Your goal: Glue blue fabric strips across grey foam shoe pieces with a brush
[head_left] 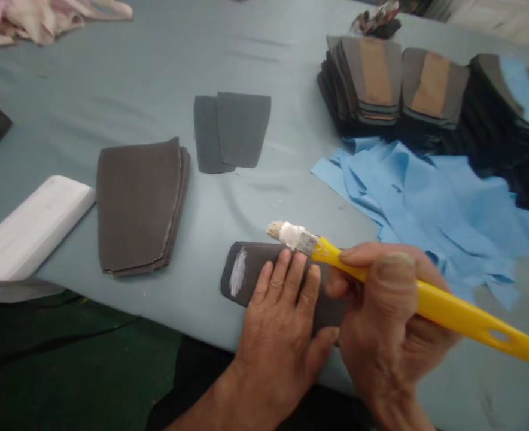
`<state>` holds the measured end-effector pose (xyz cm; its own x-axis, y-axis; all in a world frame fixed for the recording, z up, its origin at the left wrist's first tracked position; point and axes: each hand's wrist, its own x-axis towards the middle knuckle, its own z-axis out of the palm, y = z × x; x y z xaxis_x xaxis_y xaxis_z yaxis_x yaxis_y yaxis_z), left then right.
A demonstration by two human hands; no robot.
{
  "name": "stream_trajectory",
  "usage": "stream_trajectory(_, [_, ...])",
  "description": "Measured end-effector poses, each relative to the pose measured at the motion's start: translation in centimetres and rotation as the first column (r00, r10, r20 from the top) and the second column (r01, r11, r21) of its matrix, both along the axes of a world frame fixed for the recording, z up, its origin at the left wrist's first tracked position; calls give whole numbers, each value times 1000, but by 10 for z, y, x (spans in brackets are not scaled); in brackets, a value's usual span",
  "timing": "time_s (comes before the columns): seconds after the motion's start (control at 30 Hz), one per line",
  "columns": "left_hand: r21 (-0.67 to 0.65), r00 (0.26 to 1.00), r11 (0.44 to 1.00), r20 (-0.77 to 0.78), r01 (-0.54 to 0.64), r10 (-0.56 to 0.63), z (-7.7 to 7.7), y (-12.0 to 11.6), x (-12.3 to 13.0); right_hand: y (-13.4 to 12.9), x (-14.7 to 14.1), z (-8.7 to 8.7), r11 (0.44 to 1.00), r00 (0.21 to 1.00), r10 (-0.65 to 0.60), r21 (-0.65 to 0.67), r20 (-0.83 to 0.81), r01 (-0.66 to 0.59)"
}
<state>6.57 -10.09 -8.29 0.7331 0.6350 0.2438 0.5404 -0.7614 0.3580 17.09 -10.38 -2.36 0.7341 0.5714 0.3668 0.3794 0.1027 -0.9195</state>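
Observation:
My left hand (282, 323) lies flat, fingers stretched out, on a dark brown-grey fabric piece (258, 254) near the table's front edge. At that piece's left end is a whitish smear (238, 272). My right hand (390, 317) grips the yellow handle of a brush (453, 308). White paste coats the ferrule, and the pale bristles point left, just above my left fingertips. Whether the bristles touch anything I cannot tell. Left of my hands sits a stack of dark brown fabric pieces (139, 206). Two grey pieces (244, 129) overlap farther back.
Light blue fabric strips (417, 185) are heaped at the right. Behind them stand bundled dark pieces with brown bands (376, 72) and a blue-banded bundle (522, 90). A white box-like object (35, 227) rests at the table's left edge. Pale scraps (35, 21) lie far left.

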Motion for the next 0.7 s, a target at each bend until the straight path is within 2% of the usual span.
stream_trajectory(0.1, [38,1000,999,-19,2,-2,4,3,0,-16,21,14,992,995,-96,82,-34,98])
stream_trajectory(0.17, [43,1000,999,-13,12,-11,6,5,0,-31,39,18,977,983,-176,112,-48,180])
stream_trajectory(0.3, [26,997,998,-36,62,-61,10,10,-1,-69,67,12,945,952,-303,110,-55,307])
stream_trajectory(0.4, [32,994,996,-77,81,-79,11,11,-3,-95,75,2,927,927,-365,62,-88,370])
stream_trajectory(0.53, [93,991,992,-117,81,-69,8,12,-3,-116,75,-6,918,912,-382,47,-151,393])
stream_trajectory(0.7, [197,993,977,-92,84,-67,-1,14,-3,-123,74,-13,927,912,-361,29,-193,373])
